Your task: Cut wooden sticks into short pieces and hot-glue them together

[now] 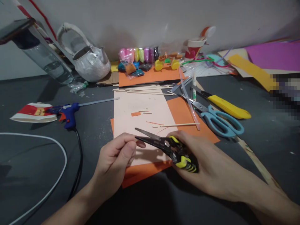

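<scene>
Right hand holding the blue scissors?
No: the right hand grips black-and-yellow snips; the blue scissors lie beside the yellow knife.

- A silvery kettle [92, 66] with an arched handle, near the wall [140, 18]
- A clear bottle [48, 62] — a dark, flat object [17, 28] rests on its top
- A blue glue gun [70, 115], front end at a flattened red-and-white paper piece [30, 113]
- Small coloured packets [140, 55] — pink, yellow, purple, black
- A yellow cutter [228, 106] just beside blue-handled scissors [221, 123]
- A purple sheet [274, 56] at far right
</scene>
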`<state>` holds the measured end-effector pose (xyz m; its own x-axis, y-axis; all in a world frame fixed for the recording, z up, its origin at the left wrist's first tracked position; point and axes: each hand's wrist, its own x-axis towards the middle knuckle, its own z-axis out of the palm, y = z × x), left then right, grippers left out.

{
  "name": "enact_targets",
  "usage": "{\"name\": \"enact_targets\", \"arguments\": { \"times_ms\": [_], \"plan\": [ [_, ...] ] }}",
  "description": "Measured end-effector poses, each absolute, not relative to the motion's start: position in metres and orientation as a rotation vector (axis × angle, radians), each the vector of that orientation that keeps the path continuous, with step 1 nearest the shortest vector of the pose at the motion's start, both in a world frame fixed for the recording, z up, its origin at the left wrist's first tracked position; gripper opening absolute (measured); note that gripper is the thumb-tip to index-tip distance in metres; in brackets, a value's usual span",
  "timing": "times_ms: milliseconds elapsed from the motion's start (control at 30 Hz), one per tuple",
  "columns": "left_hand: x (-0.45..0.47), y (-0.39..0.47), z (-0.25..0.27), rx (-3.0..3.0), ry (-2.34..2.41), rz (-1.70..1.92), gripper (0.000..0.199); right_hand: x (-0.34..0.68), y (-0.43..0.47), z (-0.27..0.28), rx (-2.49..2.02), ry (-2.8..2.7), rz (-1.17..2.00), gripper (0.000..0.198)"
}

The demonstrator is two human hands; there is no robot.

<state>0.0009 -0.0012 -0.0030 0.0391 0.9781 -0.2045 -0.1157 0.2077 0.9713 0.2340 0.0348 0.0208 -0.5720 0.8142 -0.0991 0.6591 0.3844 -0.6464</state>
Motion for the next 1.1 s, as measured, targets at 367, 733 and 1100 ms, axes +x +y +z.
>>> {"name": "enact_targets", "arguments": {
  "times_ms": [367, 733, 1100],
  "plan": [
    [-0.004, -0.002, -0.007, 1.021, 1.116, 1.052, 0.023, 0.236, 0.03, 0.023, -1.201, -2.461, 0.951, 0.021],
    [-0.001, 0.0, -0.004, 0.939, 1.005, 0.99, 0.03, 0.239, 0.03, 0.02, -1.242, -2.507, 0.8, 0.019],
    [0.003, 0.015, -0.003, 0.459, 0.748, 1.073, 0.013, 0.239, 0.042, 0.01, -1.501, -2.531, 0.565, 0.018]
  ]
}}
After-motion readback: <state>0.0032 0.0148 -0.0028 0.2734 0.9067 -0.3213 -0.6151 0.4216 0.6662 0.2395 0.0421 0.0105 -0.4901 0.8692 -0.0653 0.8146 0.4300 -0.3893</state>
